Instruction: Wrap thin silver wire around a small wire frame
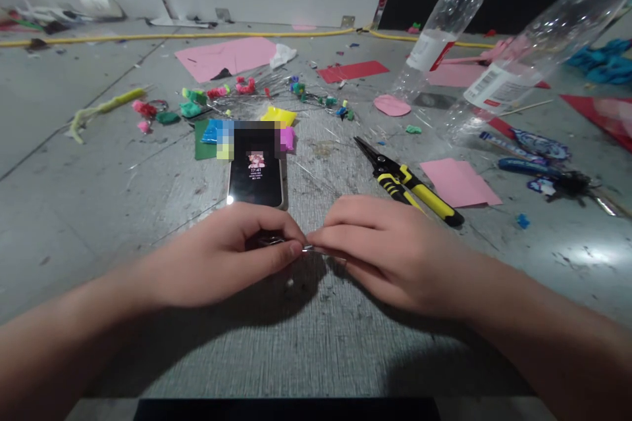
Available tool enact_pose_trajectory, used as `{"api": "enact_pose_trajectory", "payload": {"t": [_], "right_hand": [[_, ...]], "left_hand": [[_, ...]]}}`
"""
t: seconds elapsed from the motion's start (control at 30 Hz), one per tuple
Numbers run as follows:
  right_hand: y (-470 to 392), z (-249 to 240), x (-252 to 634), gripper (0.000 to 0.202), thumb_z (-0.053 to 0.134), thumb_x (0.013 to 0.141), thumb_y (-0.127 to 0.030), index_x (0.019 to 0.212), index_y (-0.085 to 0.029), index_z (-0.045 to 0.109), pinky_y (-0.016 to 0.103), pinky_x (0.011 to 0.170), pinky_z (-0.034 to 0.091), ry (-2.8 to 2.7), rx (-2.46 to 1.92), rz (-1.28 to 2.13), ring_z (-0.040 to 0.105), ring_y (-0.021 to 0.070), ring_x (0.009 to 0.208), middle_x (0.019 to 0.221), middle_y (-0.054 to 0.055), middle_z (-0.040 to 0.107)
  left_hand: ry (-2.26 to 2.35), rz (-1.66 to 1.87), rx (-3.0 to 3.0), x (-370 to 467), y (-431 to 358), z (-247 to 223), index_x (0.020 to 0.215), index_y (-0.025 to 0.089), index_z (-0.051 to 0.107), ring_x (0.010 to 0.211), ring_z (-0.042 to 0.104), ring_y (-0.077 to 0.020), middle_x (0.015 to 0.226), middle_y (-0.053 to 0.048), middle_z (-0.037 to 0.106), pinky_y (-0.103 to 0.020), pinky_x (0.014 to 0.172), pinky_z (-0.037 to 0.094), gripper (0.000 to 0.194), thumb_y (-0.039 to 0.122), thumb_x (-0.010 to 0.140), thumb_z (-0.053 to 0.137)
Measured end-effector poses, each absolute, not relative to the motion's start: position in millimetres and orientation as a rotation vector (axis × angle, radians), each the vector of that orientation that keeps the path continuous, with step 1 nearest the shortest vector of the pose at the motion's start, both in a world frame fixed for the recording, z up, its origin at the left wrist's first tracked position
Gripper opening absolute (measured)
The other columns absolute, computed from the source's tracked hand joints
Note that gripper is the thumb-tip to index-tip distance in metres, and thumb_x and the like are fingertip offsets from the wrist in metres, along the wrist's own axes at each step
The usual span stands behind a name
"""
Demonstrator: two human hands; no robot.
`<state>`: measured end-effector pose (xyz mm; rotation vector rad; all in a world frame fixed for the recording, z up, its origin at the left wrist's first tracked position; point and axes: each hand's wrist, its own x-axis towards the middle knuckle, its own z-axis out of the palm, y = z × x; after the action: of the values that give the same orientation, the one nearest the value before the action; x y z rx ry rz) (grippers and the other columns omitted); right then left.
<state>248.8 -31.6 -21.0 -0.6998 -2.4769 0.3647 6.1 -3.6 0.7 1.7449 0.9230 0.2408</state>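
Observation:
Both hands meet low in the middle of the view, over the grey table. My left hand pinches a thin, shiny strip between thumb and index finger. From the other side my right hand grips the same strip, its fingers pressed together. The strip looks silvery, but its ends are hidden in the hands. Just beyond my left hand lies a phone with a lit screen. Black and yellow pliers rest beyond my right hand.
Two clear plastic bottles stand at the back right. Pink paper, a red strip and a yellow packet lie about. A blue-handled tool is at the right. A yellow cable crosses the back.

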Motion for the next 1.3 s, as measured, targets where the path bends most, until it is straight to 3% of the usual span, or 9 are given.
{"api": "enact_pose_trajectory", "payload": {"t": [0.27, 0.37, 0.57, 0.7, 0.87, 1.3], "right_hand": [[-27, -26, 249, 0.021, 0.055, 0.104, -0.005, 0.112, -0.007, 0.075, 0.029, 0.078, 0.056, -2.349, -0.536, 0.404, 0.066, 0.019, 0.087, 0.097, 0.012, 0.075], [-25, -26, 246, 0.013, 0.067, 0.103, -0.011, 0.113, -0.008, 0.075, 0.025, 0.08, 0.055, -2.229, -0.616, 0.477, 0.069, 0.0152, 0.085, 0.094, 0.008, 0.077], [-23, -20, 246, 0.007, 0.082, 0.095, -0.017, 0.098, -0.012, 0.079, 0.019, 0.063, 0.05, -2.103, -0.81, 0.692, 0.065, 0.009, 0.065, 0.079, -0.001, 0.077], [-24, -15, 249, 0.004, 0.082, 0.092, -0.015, 0.097, -0.015, 0.08, 0.018, 0.064, 0.052, -2.036, -0.849, 0.832, 0.069, 0.009, 0.07, 0.082, -0.001, 0.079], [-25, -11, 252, 0.018, 0.074, 0.091, -0.008, 0.105, -0.018, 0.079, 0.019, 0.067, 0.056, -1.935, -0.89, 0.921, 0.074, 0.0103, 0.08, 0.095, 0.0, 0.083], [-20, -17, 253, 0.001, 0.077, 0.097, -0.014, 0.097, -0.015, 0.077, 0.023, 0.071, 0.052, -2.047, -0.75, 0.814, 0.068, 0.0106, 0.078, 0.09, 0.001, 0.078]], "left_hand": [[0.876, 0.234, 1.383, 6, -6, -1, 0.078, 0.019, 0.068, 0.07, 0.068, -0.0148, 0.073, 0.001, 0.073, -0.024, 0.065, 0.053, 0.021, 0.028, 0.096, 0.064], [0.877, 0.26, 1.43, 4, -5, -2, 0.078, 0.02, 0.066, 0.067, 0.064, -0.0133, 0.07, 0.002, 0.069, -0.022, 0.062, 0.05, 0.02, 0.029, 0.096, 0.065], [0.923, 0.256, 1.62, 1, -6, 1, 0.078, 0.022, 0.062, 0.062, 0.052, -0.0127, 0.068, 0.004, 0.06, -0.021, 0.053, 0.04, 0.027, 0.037, 0.1, 0.06], [0.903, 0.28, 1.726, 1, -6, 4, 0.078, 0.022, 0.06, 0.063, 0.053, -0.0139, 0.068, 0.003, 0.06, -0.023, 0.055, 0.042, 0.027, 0.036, 0.101, 0.057], [0.93, 0.376, 1.67, -1, -7, 2, 0.078, 0.022, 0.063, 0.063, 0.055, -0.014, 0.069, 0.003, 0.061, -0.023, 0.055, 0.045, 0.028, 0.037, 0.101, 0.059], [0.897, 0.339, 1.581, -2, -8, 1, 0.079, 0.021, 0.063, 0.061, 0.055, -0.0133, 0.071, 0.002, 0.063, -0.022, 0.053, 0.045, 0.029, 0.039, 0.102, 0.059]]}}
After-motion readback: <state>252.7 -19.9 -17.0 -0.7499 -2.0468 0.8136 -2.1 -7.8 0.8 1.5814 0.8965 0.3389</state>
